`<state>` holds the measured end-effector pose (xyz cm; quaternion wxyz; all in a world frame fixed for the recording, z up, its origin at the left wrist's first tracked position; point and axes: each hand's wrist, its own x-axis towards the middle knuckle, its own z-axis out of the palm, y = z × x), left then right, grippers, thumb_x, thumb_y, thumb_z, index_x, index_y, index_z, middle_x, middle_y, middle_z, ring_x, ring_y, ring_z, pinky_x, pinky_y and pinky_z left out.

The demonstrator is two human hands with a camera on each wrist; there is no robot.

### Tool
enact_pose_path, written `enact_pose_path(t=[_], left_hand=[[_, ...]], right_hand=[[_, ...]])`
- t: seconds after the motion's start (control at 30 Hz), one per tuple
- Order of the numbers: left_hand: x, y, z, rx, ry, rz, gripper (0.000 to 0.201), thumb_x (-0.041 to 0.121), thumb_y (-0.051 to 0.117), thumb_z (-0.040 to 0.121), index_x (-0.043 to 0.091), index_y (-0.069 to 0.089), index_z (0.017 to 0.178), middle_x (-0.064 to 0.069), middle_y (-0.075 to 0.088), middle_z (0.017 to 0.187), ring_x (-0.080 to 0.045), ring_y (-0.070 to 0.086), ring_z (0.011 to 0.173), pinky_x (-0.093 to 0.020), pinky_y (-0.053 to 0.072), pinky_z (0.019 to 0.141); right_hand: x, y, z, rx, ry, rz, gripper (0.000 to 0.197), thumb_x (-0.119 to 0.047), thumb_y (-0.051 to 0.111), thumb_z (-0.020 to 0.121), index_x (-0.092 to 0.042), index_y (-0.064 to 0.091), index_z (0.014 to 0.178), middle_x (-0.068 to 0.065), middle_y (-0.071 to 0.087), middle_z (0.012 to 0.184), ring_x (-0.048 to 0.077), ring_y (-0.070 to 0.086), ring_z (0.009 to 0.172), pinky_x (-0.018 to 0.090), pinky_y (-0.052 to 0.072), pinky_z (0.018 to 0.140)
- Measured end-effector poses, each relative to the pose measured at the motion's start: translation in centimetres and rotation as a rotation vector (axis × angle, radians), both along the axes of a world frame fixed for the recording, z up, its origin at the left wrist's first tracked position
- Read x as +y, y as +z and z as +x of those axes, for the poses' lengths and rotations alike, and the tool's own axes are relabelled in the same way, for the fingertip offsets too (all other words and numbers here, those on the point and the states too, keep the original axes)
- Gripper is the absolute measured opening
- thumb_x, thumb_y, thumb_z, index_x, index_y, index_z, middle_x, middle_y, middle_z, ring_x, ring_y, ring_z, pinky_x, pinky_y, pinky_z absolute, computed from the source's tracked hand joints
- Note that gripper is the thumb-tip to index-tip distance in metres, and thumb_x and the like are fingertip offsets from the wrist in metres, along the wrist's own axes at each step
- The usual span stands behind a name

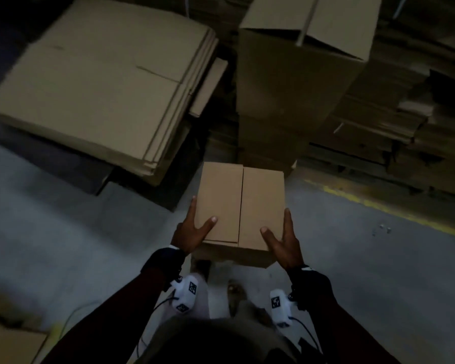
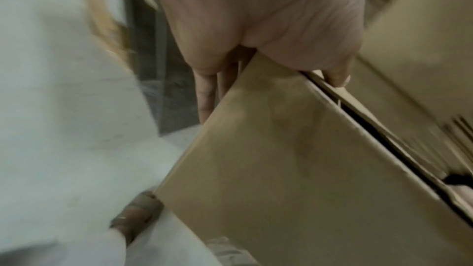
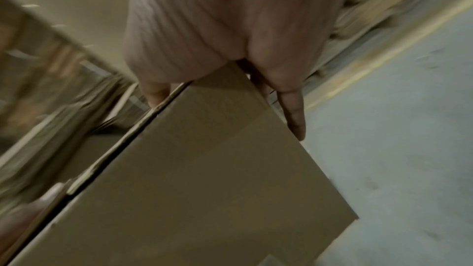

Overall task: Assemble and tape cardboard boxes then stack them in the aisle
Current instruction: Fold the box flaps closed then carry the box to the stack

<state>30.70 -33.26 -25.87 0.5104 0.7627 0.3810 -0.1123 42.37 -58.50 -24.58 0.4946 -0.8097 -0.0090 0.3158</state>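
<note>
I hold a small brown cardboard box (image 1: 242, 203) off the floor in front of me. Its top flaps are folded down and meet at a centre seam with no tape visible. My left hand (image 1: 192, 229) presses straight fingers along the box's left side, thumb lying on the top flap. My right hand (image 1: 281, 237) mirrors this on the right side. In the left wrist view the left hand (image 2: 256, 27) straddles the top edge of the box (image 2: 294, 159). The right wrist view shows the right hand (image 3: 230, 27) on the box (image 3: 204, 169) in the same way.
A stack of flattened cardboard sheets (image 1: 97, 82) lies at the left. Tall assembled boxes (image 1: 294, 82) stand just beyond the held box. More flattened cardboard (image 1: 418, 127) is piled at the right behind a yellow floor line (image 1: 378, 206). Grey concrete floor (image 1: 63, 232) lies below.
</note>
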Motion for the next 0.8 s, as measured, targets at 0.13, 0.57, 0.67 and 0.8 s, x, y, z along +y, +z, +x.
enact_pose_path(t=[0.13, 0.57, 0.67, 0.8], left_hand=[[-1.1, 2.4, -6.6, 0.025, 0.183, 0.026, 0.102, 0.080, 0.055, 0.081, 0.049, -0.007, 0.156, -0.009, 0.039, 0.158, -0.035, 0.045, 0.137, -0.046, 0.039, 0.113], [-3.4, 5.6, -29.6, 0.100, 0.769, 0.099, 0.097, 0.077, 0.055, 0.084, 0.046, 0.000, 0.158, -0.010, 0.036, 0.160, -0.039, 0.043, 0.139, -0.047, 0.041, 0.111], [-2.7, 6.1, -34.9, 0.073, 0.902, 0.108, 0.102, 0.085, 0.052, 0.078, 0.047, 0.001, 0.158, -0.007, 0.034, 0.161, -0.038, 0.042, 0.140, -0.050, 0.040, 0.112], [-0.8, 7.0, -40.9, 0.016, 1.069, 0.133, 0.101, 0.076, 0.057, 0.082, 0.038, 0.007, 0.160, -0.002, 0.029, 0.164, -0.031, 0.035, 0.146, -0.044, 0.034, 0.117]], right_hand=[[1.2, 1.2, -2.5, 0.040, 0.167, 0.043, 0.092, -0.036, 0.068, 0.097, -0.035, 0.004, 0.163, -0.004, 0.034, 0.161, 0.014, 0.037, 0.142, 0.026, 0.031, 0.109], [11.2, 2.4, -16.1, 0.065, 0.774, 0.115, 0.093, -0.036, 0.070, 0.094, -0.042, 0.005, 0.161, -0.017, 0.031, 0.158, 0.006, 0.032, 0.141, 0.036, 0.032, 0.116], [15.6, 2.7, -20.0, 0.044, 0.914, 0.066, 0.093, -0.043, 0.069, 0.093, -0.045, 0.004, 0.159, -0.006, 0.032, 0.163, 0.018, 0.036, 0.146, 0.041, 0.033, 0.119], [21.6, 3.3, -25.4, 0.018, 1.058, 0.038, 0.095, -0.051, 0.067, 0.092, -0.046, 0.000, 0.159, -0.004, 0.022, 0.168, 0.022, 0.028, 0.151, 0.041, 0.031, 0.120]])
